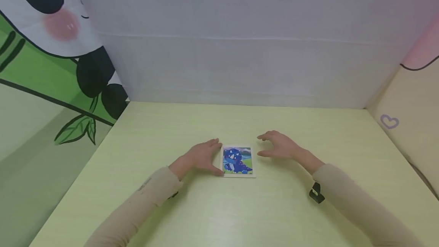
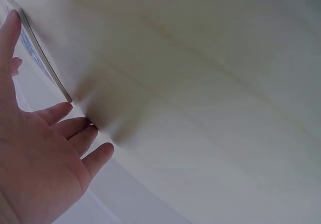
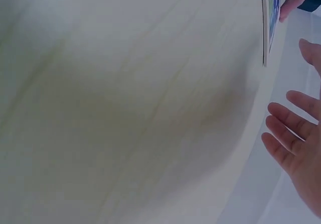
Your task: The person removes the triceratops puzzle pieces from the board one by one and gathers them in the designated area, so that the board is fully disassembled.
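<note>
A small square picture [image 1: 237, 161] of a blue horned dinosaur, with a white border, lies flat on the pale table [image 1: 219, 212]. My left hand [image 1: 205, 156] is at its left side, thumb by the near corner and fingers by the far one. In the left wrist view, the thumb and index fingertip seem to touch the picture's edge [image 2: 47, 66]. Off the right side, my right hand [image 1: 279, 146] hovers with its fingers spread and loosely bent, apart from the picture. The right wrist view shows nothing in that hand [image 3: 301, 143].
A pale cloth wall [image 1: 240, 68] stands behind the table's far edge. At the left hangs a panel with a cartoon face and green leaves [image 1: 77, 129]; at the right, a beige panel bears a small heart [image 1: 389, 121]. A dark strap [image 1: 316, 193] shows at the right wrist.
</note>
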`<control>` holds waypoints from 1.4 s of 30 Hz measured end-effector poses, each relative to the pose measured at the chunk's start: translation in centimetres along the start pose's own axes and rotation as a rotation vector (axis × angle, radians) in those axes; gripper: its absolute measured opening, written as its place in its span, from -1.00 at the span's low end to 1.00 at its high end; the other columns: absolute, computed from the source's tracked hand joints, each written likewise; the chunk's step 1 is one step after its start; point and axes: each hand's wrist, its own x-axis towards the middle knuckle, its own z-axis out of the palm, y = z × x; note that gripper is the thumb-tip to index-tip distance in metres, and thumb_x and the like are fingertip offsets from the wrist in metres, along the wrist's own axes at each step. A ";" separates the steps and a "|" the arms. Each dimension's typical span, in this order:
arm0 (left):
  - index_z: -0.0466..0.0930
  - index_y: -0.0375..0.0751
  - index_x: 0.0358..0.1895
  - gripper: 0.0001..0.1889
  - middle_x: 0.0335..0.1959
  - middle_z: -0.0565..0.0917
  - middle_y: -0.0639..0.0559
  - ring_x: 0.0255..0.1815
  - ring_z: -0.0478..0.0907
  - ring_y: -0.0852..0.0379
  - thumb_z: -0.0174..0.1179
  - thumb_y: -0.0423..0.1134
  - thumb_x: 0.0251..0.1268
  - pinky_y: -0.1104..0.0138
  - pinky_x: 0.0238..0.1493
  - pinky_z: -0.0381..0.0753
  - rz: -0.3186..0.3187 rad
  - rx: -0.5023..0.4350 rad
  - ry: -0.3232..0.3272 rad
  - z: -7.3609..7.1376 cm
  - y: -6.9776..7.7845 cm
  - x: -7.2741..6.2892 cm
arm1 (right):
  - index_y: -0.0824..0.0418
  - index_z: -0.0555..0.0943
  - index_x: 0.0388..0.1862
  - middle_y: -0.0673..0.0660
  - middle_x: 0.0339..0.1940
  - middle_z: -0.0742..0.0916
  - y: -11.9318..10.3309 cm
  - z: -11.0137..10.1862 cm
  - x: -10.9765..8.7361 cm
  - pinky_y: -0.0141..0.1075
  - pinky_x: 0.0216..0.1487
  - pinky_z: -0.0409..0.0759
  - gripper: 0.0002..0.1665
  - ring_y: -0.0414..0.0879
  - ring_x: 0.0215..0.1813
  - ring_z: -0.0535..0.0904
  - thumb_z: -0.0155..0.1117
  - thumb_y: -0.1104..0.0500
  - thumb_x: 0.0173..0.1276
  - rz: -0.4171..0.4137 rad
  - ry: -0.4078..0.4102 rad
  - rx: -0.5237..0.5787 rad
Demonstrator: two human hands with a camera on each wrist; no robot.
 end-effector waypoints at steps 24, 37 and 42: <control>0.11 -0.17 0.37 0.10 0.42 0.05 -0.14 0.42 -0.03 -0.03 0.26 0.39 -0.27 0.10 0.32 0.17 -0.015 0.014 -0.056 -0.8 0.5 0.2 | 0.27 0.58 -0.09 0.02 -0.39 0.58 -5.2 4.0 6.2 -0.42 -0.30 0.45 -0.60 -0.18 -0.35 0.41 0.35 0.11 0.12 -0.116 -0.093 0.188; 0.10 -0.18 0.38 0.11 0.42 0.04 -0.13 0.43 -0.05 -0.03 0.26 0.40 -0.28 0.09 0.32 0.17 -0.015 0.009 -0.058 -0.7 0.5 0.2 | 0.26 0.65 -0.17 0.01 -0.44 0.56 -6.0 4.4 6.6 -0.43 -0.34 0.44 -0.66 -0.20 -0.40 0.40 0.40 0.13 0.07 -0.078 -0.083 0.111; 0.09 -0.19 0.38 0.11 0.42 0.03 -0.14 0.43 -0.06 -0.05 0.27 0.37 -0.27 0.08 0.33 0.15 -0.021 -0.013 -0.069 -0.7 0.5 0.3 | 0.27 0.65 -0.21 0.01 -0.43 0.59 -6.3 4.5 6.8 -0.41 -0.32 0.47 -0.65 -0.19 -0.39 0.44 0.44 0.16 0.00 -0.042 -0.076 0.124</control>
